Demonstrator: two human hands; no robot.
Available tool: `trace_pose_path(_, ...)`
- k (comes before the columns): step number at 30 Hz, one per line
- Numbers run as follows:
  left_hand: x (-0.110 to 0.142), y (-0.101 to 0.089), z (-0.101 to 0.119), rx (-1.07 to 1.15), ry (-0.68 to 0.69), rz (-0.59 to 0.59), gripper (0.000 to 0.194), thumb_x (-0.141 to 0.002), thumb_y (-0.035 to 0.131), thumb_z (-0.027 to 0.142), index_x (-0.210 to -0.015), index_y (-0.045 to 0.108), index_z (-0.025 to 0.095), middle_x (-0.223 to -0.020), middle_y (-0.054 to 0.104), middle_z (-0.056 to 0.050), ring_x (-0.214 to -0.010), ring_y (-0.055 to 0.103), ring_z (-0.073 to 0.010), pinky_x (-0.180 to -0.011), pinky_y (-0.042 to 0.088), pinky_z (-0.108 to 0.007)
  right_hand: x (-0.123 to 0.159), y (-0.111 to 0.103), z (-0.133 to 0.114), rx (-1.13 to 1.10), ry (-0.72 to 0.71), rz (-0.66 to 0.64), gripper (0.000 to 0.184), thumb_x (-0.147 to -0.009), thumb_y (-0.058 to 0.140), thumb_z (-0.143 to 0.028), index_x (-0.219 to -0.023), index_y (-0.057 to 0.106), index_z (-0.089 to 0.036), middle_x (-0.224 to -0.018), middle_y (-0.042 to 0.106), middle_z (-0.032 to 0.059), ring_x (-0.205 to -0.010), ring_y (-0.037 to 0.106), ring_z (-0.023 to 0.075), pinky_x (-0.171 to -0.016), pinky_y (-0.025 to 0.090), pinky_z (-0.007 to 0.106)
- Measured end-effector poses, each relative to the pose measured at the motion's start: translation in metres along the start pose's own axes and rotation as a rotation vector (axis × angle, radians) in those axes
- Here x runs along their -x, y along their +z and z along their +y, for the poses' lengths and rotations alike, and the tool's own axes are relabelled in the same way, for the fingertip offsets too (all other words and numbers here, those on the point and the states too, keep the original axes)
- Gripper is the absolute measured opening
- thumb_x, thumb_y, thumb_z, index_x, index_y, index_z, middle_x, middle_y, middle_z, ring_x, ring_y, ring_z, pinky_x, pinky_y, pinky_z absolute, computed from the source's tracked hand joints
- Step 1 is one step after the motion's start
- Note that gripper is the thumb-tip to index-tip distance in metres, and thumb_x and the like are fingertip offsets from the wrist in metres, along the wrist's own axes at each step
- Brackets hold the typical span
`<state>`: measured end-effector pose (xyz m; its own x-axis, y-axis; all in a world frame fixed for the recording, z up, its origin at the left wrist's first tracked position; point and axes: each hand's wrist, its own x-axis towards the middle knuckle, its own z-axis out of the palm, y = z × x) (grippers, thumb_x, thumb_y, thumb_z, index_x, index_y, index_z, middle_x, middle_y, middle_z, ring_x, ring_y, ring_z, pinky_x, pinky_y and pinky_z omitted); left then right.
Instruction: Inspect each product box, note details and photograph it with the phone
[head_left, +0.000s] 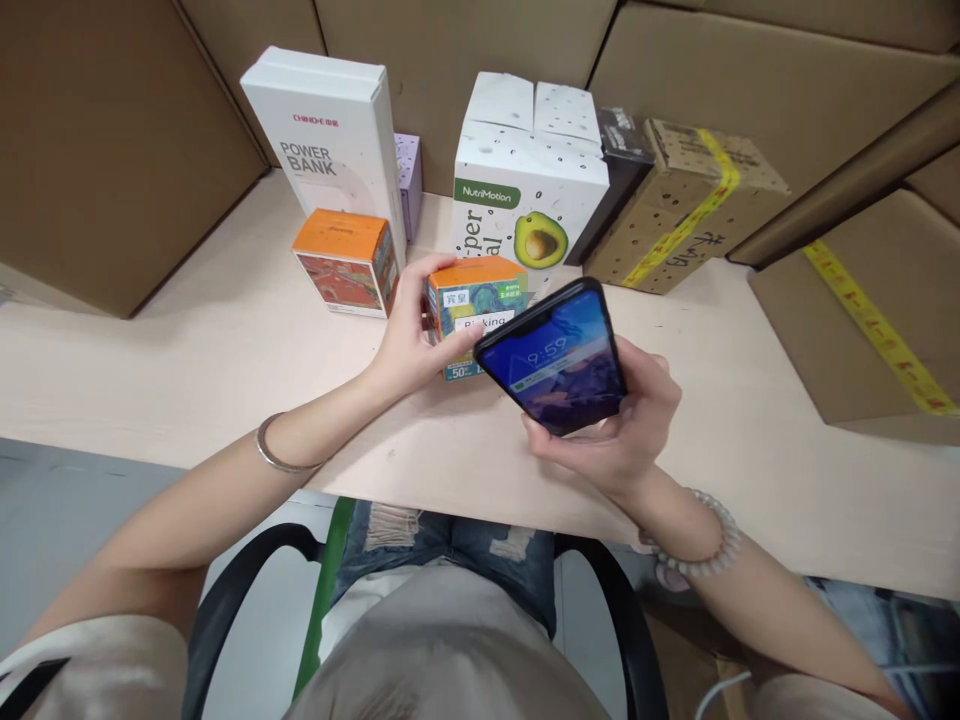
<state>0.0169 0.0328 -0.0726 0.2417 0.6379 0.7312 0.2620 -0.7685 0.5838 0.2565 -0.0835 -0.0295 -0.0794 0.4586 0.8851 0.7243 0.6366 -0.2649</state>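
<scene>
My left hand grips a small orange-topped box from its left side, with the thumb across its printed front. Part of that front is covered by the smartphone, which my right hand holds tilted above the table. The phone's screen is lit and reads 9:59. Just left of my left hand stands another orange-topped box with a reddish picture on its front. Behind the held box is a white NutriMotion carton with an avocado print.
A tall white power bank box stands at the back left, with a lilac box behind it. A dark box and a yellow-taped cardboard box stand right of the carton. Large cardboard boxes border the pale table.
</scene>
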Motion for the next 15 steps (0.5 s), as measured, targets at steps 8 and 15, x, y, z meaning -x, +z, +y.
trace_pose_path(8, -0.003, -0.007, 0.005, 0.015, 0.072, 0.019, 0.084, -0.093, 0.076, 0.073, -0.16, 0.039, 0.038, -0.153, 0.053, -0.011, -0.15, 0.056, -0.0369, -0.127, 0.05, -0.059, 0.01, 0.005, 0.018, -0.062, -0.035, 0.017, 0.1, -0.081, 0.08, -0.051, -0.171, 0.036, -0.039, -0.134, 0.059, 0.011, -0.107, 0.065, 0.0347, -0.079, 0.065, 0.055)
trace_pose_path(15, -0.018, -0.034, 0.018, 0.0, 0.113, 0.117, 0.098, -0.092, 0.072, 0.082, -0.163, 0.02, 0.04, -0.169, 0.034, -0.012, -0.159, 0.043, -0.0407, -0.127, 0.047, -0.064, 0.013, 0.003, 0.034, -0.047, -0.022, -0.018, 0.109, -0.076, 0.08, -0.059, -0.172, 0.036, -0.032, -0.135, 0.056, 0.0122, -0.115, 0.061, 0.0355, -0.089, 0.064, 0.059)
